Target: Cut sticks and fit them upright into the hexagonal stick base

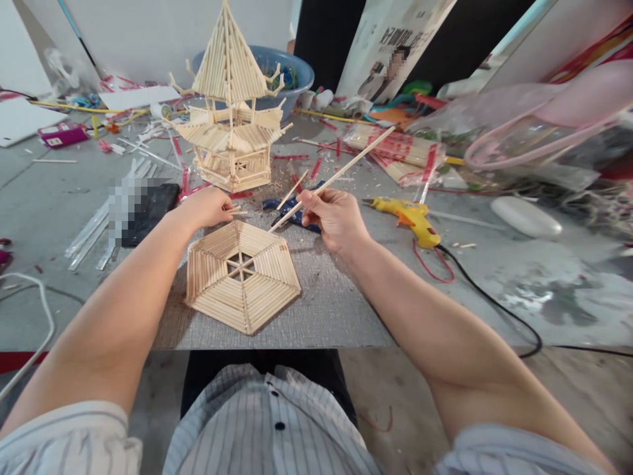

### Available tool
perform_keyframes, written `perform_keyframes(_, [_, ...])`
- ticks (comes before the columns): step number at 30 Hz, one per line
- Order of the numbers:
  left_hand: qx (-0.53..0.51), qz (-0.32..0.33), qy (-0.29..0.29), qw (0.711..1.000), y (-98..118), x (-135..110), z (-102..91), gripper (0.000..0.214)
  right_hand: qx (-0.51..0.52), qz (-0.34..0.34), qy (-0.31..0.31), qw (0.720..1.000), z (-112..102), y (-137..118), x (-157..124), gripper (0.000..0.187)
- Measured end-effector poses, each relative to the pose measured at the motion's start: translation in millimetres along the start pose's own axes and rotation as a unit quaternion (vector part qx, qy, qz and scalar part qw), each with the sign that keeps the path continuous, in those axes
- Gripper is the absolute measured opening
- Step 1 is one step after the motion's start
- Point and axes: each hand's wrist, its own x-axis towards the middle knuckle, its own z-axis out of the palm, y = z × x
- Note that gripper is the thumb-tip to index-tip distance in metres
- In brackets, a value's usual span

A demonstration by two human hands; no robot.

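Note:
My right hand pinches a long thin wooden stick, which slants up to the right. The stick's lower end comes down near the back edge of a flat hexagonal panel made of wooden sticks, with an open hub of spokes. At the panel's far left side, my left hand is closed, and short wooden sticks poke out from its fingertips. Blue-handled pliers lie between the hands, partly hidden by my right hand. Another short stick rests against them.
A stick-built pagoda stands behind my left hand, before a blue basin. On the right lie a yellow glue gun with a black cord, a white oval object and bagged sticks. Clear glue sticks and a dark phone lie left.

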Motion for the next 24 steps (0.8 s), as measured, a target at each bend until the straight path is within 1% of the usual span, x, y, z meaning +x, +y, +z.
perform_keyframes(2, [-0.008,-0.019,0.039,0.999,-1.2,0.7,2.4,0.007,-0.007,-0.001,-0.003,1.000,-0.3,0.1,0.1,0.041])
perform_keyframes(4, [-0.028,-0.038,0.082,0.995,0.7,0.7,3.2,0.011,-0.010,-0.001,-0.006,1.000,-0.6,0.2,0.1,0.040])
perform_keyframes(6, [-0.042,-0.027,0.123,0.991,8.7,-0.9,2.5,0.012,-0.008,0.001,-0.009,1.000,-0.9,0.6,0.1,0.041])
perform_keyframes(8, [-0.060,0.006,0.143,0.988,24.3,-4.8,1.1,0.019,-0.009,0.004,-0.013,1.000,-1.1,1.6,-0.1,0.043])
perform_keyframes(9, [-0.100,0.021,0.136,0.985,34.2,-7.6,0.6,0.025,-0.011,0.005,-0.016,1.000,-1.0,2.1,-0.4,0.043])
perform_keyframes(10, [-0.149,0.044,0.115,0.981,44.9,-11.0,0.4,0.028,-0.013,0.005,-0.020,1.000,-0.8,2.5,-0.8,0.044])
perform_keyframes(12, [-0.238,0.098,0.052,0.965,65.3,-18.5,0.9,0.030,-0.020,0.005,-0.032,0.999,0.2,2.4,-2.4,0.044])
perform_keyframes(14, [-0.279,0.113,0.007,0.954,80.6,-25.4,2.7,0.027,-0.028,0.001,-0.045,0.999,2.1,1.0,-4.7,0.045])
perform_keyframes(17, [-0.327,0.094,-0.042,0.939,91.2,-31.2,6.9,0.019,-0.044,-0.006,-0.053,0.998,5.9,-2.7,-8.5,0.046])
perform_keyframes(19, [-0.374,0.075,-0.068,0.922,93.2,-32.2,9.2,0.013,-0.066,-0.011,-0.059,0.996,7.9,-4.8,-10.2,0.048])
perform_keyframes(22, [-0.467,0.040,-0.101,0.878,95.2,-31.9,10.0,0.011,-0.094,-0.028,-0.070,0.993,8.5,-5.0,-10.9,0.050])
perform_keyframes(24, [-0.530,0.011,-0.095,0.842,96.2,-31.0,8.8,0.012,-0.111,-0.060,-0.075,0.989,6.9,-2.7,-10.5,0.055])
